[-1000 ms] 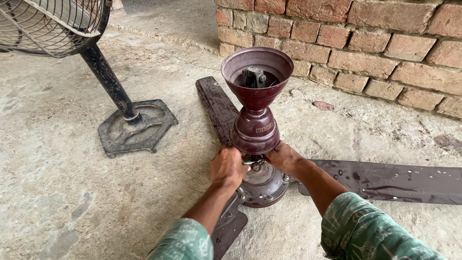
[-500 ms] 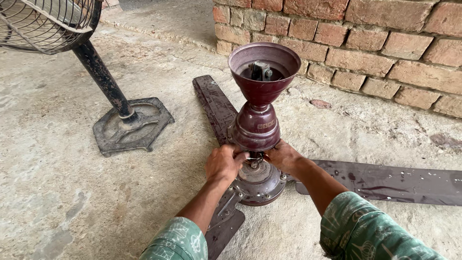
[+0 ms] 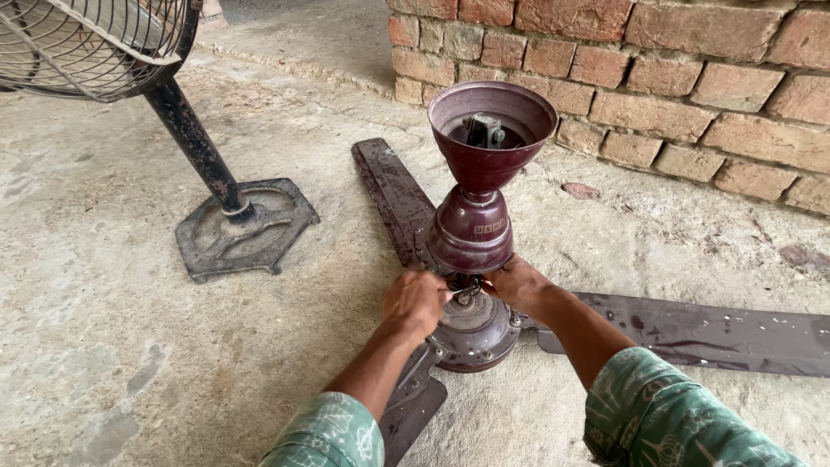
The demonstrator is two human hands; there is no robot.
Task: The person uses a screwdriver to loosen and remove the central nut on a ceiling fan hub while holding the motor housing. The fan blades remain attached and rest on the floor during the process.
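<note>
In the head view, our left hand point(image 3: 415, 303) and right hand point(image 3: 517, 284) close their fingers on the short rod between the motor housing point(image 3: 474, 333) and the lower maroon canopy cup point(image 3: 472, 232) of a ceiling fan lying on the concrete floor point(image 3: 130, 346). Its dark blades point(image 3: 393, 190) spread flat. A pedestal fan base point(image 3: 242, 227) stands well apart to the left, before a brick wall point(image 3: 692, 78).

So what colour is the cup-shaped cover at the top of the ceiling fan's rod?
Dark maroon; the cup-shaped cover shows best in the head view.

Glossy metal canopy point(image 3: 491, 130) — probably painted.
</note>
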